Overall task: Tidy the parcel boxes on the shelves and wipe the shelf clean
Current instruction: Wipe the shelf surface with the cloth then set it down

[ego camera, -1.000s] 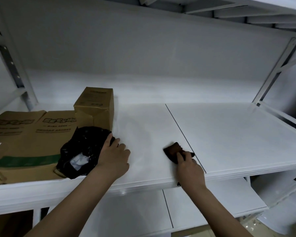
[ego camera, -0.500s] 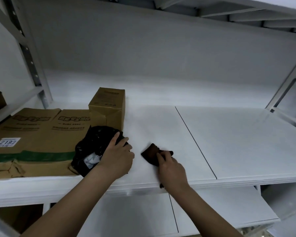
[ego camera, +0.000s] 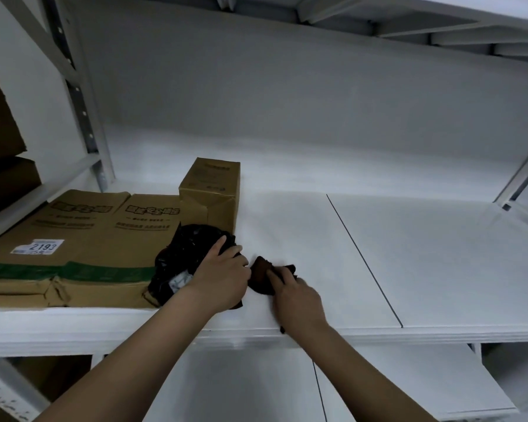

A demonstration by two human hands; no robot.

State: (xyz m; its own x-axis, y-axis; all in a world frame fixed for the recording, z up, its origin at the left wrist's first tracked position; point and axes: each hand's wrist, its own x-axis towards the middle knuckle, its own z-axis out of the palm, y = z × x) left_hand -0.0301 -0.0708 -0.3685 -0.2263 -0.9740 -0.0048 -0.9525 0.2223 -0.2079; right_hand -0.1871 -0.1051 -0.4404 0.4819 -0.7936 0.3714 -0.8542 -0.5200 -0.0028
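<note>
- The wiping step is in hand: the right hand [ego camera: 299,295] presses a dark brown cloth [ego camera: 261,278] flat on the white shelf [ego camera: 439,254], fingers bent over its top.
- The left hand [ego camera: 223,277] rests on a black plastic bag [ego camera: 183,257], fingers lying loose on it (I cannot tell if it grips).
- The bag sits just right of the big flat box [ego camera: 73,248], touching it. A small upright box [ego camera: 209,193] stands behind the bag.
- Next, I think the bag must slide toward the big box, so the cloth can rub the spot under it.
- Right of the cloth the shelf is bare white board with a thin dark seam [ego camera: 363,260]. A grey wall [ego camera: 287,86] stands behind.
</note>
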